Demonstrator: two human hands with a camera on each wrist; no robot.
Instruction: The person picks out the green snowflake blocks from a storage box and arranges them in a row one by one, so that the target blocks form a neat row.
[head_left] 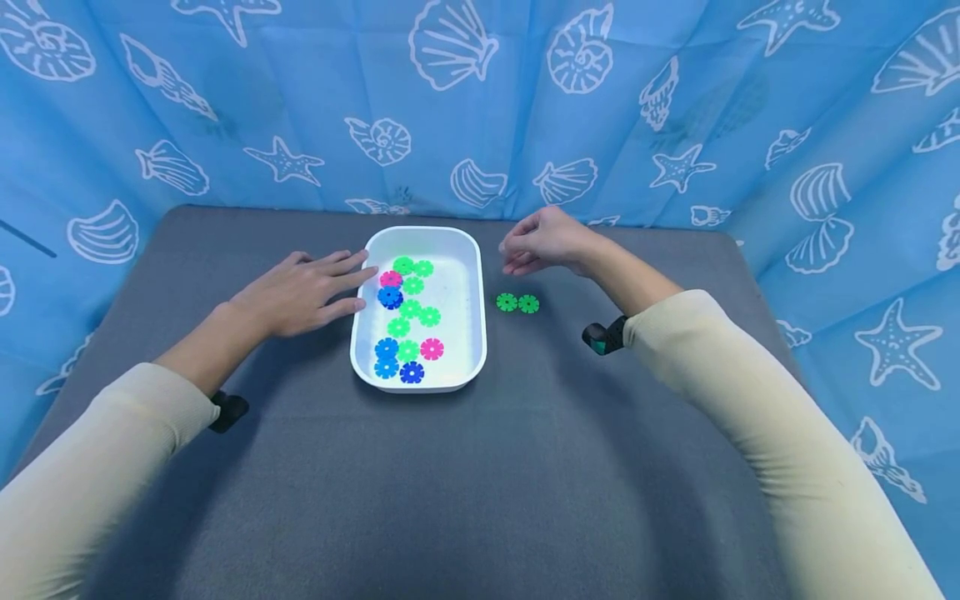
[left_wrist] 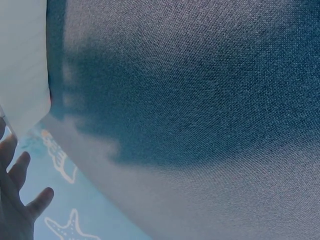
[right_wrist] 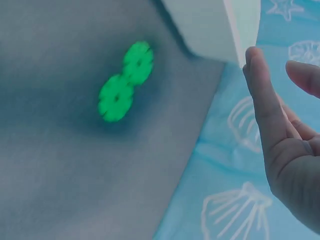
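Observation:
A white tray [head_left: 459,287] holds several notched plastic discs in green, pink and blue, such as a pink disc [head_left: 432,349] and a dark blue disc [head_left: 412,372]. My left hand [head_left: 300,292] lies at the tray's left side, fingers spread, fingertips at its rim. Right of the tray, my right hand [head_left: 546,240] hovers above the table with fingers loosely bent. In the right wrist view its thumb and fingers stand apart, and no disc shows between them. Below that hand, two green discs [right_wrist: 116,98] lie side by side on the table, edges meeting.
Grey cloth covers the table [head_left: 450,483]. Behind it and along the sides hangs a blue curtain [head_left: 517,108] printed with white shells and starfish. A black wrist device [head_left: 604,337] shows at the right cuff, another [head_left: 228,412] at the left.

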